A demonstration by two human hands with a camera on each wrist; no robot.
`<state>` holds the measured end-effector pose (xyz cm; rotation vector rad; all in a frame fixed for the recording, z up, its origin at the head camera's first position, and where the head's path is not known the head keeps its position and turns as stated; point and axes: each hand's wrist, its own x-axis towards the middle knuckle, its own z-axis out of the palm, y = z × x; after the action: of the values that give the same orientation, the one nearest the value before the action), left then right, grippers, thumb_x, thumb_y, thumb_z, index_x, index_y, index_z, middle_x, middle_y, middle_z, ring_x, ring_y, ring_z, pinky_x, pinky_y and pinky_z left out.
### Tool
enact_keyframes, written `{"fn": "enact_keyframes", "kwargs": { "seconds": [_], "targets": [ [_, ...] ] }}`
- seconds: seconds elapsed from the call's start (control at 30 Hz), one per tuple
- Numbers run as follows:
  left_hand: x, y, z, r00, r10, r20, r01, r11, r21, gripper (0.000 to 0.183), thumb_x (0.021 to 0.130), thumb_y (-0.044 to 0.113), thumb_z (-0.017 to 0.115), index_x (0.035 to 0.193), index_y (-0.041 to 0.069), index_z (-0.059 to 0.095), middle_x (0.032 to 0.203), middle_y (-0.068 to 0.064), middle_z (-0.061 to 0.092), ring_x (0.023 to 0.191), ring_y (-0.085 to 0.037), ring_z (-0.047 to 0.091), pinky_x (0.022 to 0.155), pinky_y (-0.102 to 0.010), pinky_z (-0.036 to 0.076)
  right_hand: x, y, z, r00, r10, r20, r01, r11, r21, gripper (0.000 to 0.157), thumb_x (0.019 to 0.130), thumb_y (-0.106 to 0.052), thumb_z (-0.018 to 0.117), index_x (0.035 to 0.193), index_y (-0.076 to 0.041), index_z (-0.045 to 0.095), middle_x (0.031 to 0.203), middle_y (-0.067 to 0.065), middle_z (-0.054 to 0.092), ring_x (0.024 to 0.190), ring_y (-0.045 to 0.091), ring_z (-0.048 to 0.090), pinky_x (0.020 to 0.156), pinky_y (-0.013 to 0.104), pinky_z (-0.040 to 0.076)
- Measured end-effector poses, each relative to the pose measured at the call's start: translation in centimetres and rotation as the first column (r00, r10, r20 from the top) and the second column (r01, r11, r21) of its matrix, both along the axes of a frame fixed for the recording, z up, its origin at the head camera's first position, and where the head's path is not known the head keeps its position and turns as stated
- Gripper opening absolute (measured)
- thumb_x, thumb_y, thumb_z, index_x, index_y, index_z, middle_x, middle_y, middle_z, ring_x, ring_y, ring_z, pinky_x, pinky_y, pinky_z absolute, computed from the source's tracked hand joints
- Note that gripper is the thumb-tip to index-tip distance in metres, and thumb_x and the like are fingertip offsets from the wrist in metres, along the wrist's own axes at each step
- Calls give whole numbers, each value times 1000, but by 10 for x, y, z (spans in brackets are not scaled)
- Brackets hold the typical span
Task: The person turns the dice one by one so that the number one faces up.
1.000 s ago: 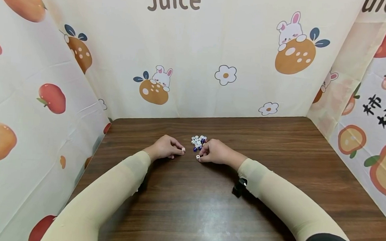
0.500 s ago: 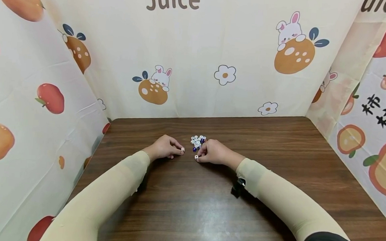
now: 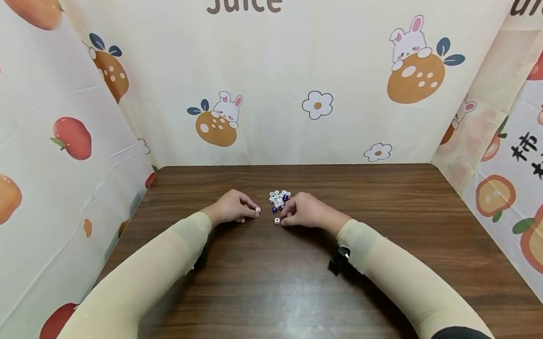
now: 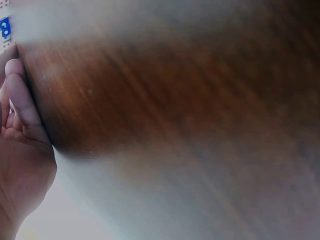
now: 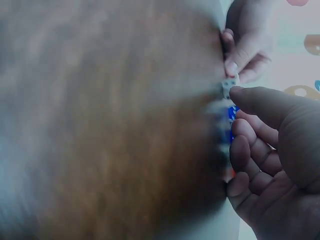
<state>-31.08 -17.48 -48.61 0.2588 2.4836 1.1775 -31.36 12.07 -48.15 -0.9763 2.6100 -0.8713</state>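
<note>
In the head view my left hand pinches a white die between thumb and fingertips, low over the table. My right hand is to the right of a second white die, which lies on the wood by the thumb tip. In the right wrist view the thumb and fingers of that hand are apart and loosely bent. A white die shows at the thumb tip there; whose die it is, I cannot tell. Behind both hands lies a pile of white dice, with dark blue dice at its edge.
The brown wood table runs back to a printed cloth wall, with cloth at both sides. A small black device hangs under the right wrist. In the left wrist view the tabletop is blurred.
My right hand shifted left with its die, then drew back a little to the right, letting go of the die on the table. The left hand stays put with its die.
</note>
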Motion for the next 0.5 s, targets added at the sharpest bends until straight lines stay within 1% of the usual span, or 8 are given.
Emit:
{"fn": "enact_keyframes", "kwargs": {
  "seconds": [0.1, 0.2, 0.3, 0.4, 0.5],
  "targets": [
    [1, 2, 0, 1000, -4, -4, 4, 1000, -3, 17, 97, 25, 93, 110, 13, 91, 89, -1, 82, 61, -8, 64, 59, -26, 56, -4, 9, 2, 999, -44, 9, 44, 999, -22, 4, 92, -18, 92, 94, -15, 90, 77, -11, 77, 73, 0, 63, 74, 21, 54],
    [1, 2, 1, 1000, -6, -5, 6, 1000, -5, 18, 97, 24, 93, 110, 13, 91, 90, -1, 82, 61, -8, 64, 59, -26, 55, -9, 17, 1, 994, -111, 21, 112, 993, -36, 4, 94, -19, 91, 93, -15, 91, 82, -8, 81, 75, 3, 65, 75, 23, 55],
    [1, 2, 1, 1000, -6, 1, 6, 1000, -3, 18, 97, 24, 93, 111, 12, 91, 90, -1, 82, 61, -8, 64, 59, -26, 55, -15, 23, -3, 984, -175, 23, 176, 984, -39, 8, 99, -21, 87, 96, -15, 92, 92, -3, 86, 79, 5, 67, 77, 25, 57],
    [1, 1, 1, 1000, 0, 13, 0, 1000, 2, 16, 97, 23, 93, 110, 13, 91, 91, -2, 83, 61, -8, 64, 59, -25, 56, -19, 26, -4, 972, -231, 42, 233, 971, -48, 13, 103, -24, 84, 100, -14, 93, 102, 2, 88, 77, 8, 69, 78, 29, 58],
    [1, 1, 1, 1000, 0, 13, 0, 1000, 2, 16, 98, 23, 93, 110, 13, 91, 93, -2, 84, 61, -8, 64, 60, -25, 56, -22, 25, -7, 960, -273, 60, 276, 960, -47, 17, 106, -26, 81, 105, -14, 93, 106, 4, 89, 75, 10, 67, 78, 31, 57]
  ]
}}
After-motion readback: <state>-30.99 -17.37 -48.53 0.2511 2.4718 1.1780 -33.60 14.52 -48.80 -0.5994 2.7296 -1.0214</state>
